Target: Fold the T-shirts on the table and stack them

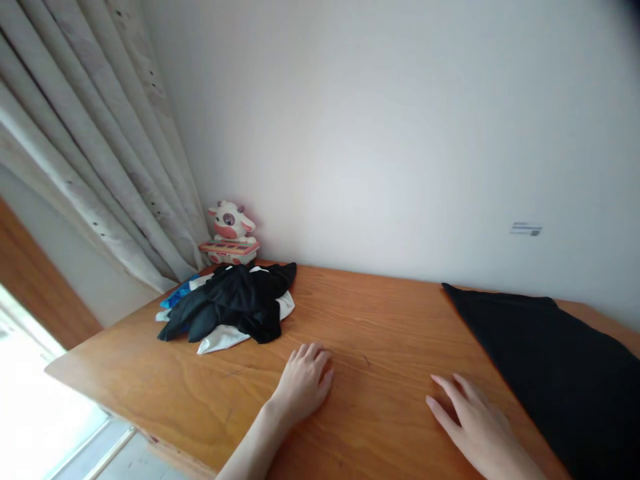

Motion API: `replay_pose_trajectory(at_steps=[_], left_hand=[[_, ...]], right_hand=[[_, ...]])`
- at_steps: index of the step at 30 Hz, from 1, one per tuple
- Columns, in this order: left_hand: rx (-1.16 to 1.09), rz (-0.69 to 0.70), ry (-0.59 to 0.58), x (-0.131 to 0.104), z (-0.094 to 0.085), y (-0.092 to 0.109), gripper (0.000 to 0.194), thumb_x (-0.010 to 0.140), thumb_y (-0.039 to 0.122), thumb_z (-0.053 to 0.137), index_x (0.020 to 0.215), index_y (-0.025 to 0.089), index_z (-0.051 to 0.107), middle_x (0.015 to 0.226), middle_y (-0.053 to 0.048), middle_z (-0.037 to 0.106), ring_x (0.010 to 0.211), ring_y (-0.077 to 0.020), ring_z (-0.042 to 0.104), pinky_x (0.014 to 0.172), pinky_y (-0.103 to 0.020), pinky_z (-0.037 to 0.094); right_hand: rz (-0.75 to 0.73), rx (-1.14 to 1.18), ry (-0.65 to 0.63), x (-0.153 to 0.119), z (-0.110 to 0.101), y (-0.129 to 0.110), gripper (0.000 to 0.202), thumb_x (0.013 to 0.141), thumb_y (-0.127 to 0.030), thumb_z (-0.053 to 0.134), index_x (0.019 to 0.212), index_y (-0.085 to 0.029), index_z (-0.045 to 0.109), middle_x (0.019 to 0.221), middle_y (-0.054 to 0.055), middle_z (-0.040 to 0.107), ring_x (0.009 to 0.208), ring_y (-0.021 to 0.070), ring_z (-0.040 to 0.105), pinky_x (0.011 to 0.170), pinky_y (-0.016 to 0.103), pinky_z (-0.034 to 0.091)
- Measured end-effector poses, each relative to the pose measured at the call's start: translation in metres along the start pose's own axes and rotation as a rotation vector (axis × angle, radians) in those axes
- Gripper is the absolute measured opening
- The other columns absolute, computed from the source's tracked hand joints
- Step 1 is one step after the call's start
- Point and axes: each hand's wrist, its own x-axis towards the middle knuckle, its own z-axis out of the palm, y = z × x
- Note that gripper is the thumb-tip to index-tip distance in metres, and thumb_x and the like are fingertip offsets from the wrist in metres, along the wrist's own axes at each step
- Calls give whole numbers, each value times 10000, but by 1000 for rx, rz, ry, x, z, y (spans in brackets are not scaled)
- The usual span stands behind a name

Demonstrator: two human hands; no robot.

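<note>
My left hand rests on the wooden table with its fingers bent loosely and its thumb apart, holding nothing. To its left lies a crumpled pile of clothes, with a black garment on top and a white one sticking out beneath. Some blue fabric shows at the pile's far left. My right hand is low over the table, fingers spread, with nothing in it. Just right of it, a black cloth lies flat, running out of view at the right edge.
The brown wooden table meets a white wall at the back. A toy cow with a keyboard stands behind the clothes. At the left hangs a patterned curtain. A small label is on the wall.
</note>
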Motion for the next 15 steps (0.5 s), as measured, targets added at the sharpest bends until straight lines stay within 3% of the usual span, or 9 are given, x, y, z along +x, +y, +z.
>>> replay_pose_trajectory(at_steps=[2, 5, 10, 13, 15], left_hand=[[11, -4, -24, -1, 2, 1, 238, 952, 296, 507, 1116, 235, 667, 1161, -78, 673, 1089, -264, 601, 962, -393, 487], [21, -11, -46, 2, 1, 4, 220, 937, 310, 527, 1081, 227, 672, 1137, -84, 671, 1077, -267, 592, 952, -400, 490], [-47, -31, -36, 8, 3, -1, 207, 909, 331, 578, 1055, 232, 686, 1144, -80, 670, 1078, -261, 596, 973, -402, 491], [-118, -87, 45, 11, 3, -16, 206, 894, 334, 610, 1049, 233, 701, 1186, -85, 650, 1107, -264, 596, 990, -410, 491], [-149, -150, 175, 15, 3, -31, 216, 887, 322, 622, 1066, 226, 698, 1216, -99, 629, 1144, -277, 586, 1001, -428, 489]], right_hand=[[-97, 46, 84, 2, 10, -3, 556, 855, -594, 439, 1206, -249, 699, 1373, 161, 632, 1233, 394, 617, 1020, 590, 482], [-251, 196, 106, 6, 15, -10, 492, 888, -578, 433, 1160, -271, 706, 1324, 128, 667, 1182, 341, 656, 1021, 523, 513], [-314, 286, 95, 12, 26, -15, 419, 862, -613, 495, 1057, -328, 732, 1253, 103, 707, 1114, 336, 690, 990, 505, 544], [-304, 297, 126, 16, 34, -10, 426, 857, -633, 492, 1013, -329, 746, 1211, 105, 729, 1075, 331, 711, 960, 487, 569], [-323, 309, 125, 19, 38, -5, 434, 859, -635, 498, 1015, -321, 754, 1194, 98, 740, 1057, 314, 723, 938, 450, 589]])
